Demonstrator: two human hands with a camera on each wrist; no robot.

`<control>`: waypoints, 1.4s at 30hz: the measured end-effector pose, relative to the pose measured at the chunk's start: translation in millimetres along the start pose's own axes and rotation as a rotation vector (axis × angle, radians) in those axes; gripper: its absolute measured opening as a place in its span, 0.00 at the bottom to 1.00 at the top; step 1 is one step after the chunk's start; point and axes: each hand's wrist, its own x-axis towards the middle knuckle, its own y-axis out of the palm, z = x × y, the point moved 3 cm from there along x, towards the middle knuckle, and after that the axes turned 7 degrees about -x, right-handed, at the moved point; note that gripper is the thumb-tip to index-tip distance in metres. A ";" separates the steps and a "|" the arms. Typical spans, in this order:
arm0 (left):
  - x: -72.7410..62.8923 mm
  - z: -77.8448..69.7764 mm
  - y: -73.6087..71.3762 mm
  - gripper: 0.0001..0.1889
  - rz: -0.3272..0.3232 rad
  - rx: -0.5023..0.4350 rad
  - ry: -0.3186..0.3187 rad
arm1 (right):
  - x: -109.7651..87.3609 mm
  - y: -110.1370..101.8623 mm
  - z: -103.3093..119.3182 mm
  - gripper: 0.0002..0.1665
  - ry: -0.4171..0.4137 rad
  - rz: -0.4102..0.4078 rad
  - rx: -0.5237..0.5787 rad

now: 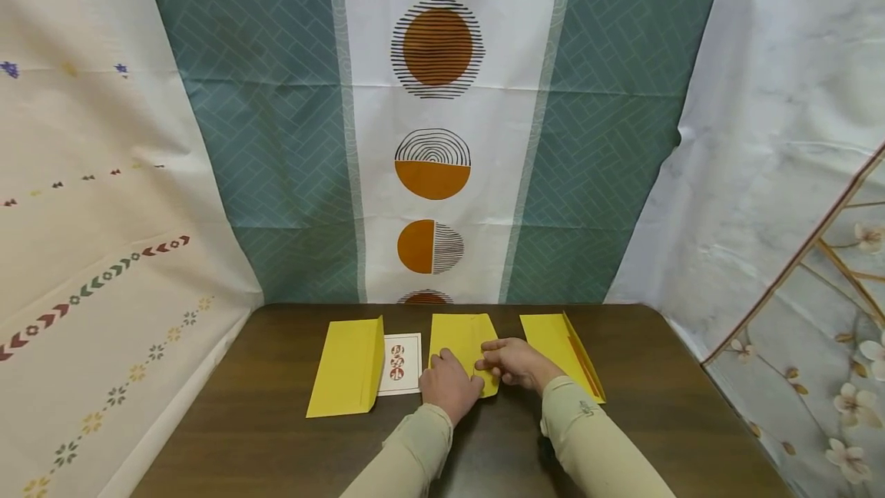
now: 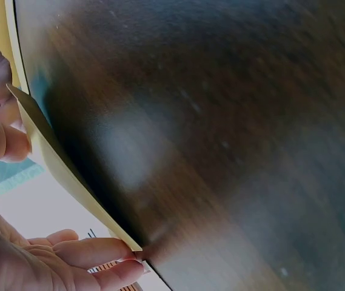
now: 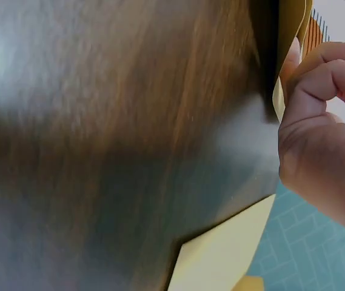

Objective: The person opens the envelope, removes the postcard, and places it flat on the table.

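A yellow envelope (image 1: 458, 331) lies in the middle of the dark table, both hands on it. My left hand (image 1: 449, 385) grips its left side near the lower end; in the left wrist view, fingertips meet one end of the lifted envelope edge (image 2: 69, 179) while the thumb lies close to the other. With bent fingers, my right hand (image 1: 517, 362) pinches the right side of the same envelope. The right wrist view has that hand (image 3: 327, 130) at the envelope's edge, which stands off the tabletop. The palms hide part of the paper.
To the left, another yellow envelope (image 1: 342, 371) with a raised flap overlaps a white card (image 1: 412, 360) bearing red round emblems. A third yellow envelope (image 1: 549, 333), its right edge lifted, lies close by my right hand. Patterned cloth (image 1: 442, 114) hangs behind the table (image 1: 228, 444).
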 end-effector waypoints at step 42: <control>-2.9 -1.6 2.2 0.31 -0.045 0.045 0.035 | 5.5 21.1 1.4 0.37 0.064 -0.327 -0.124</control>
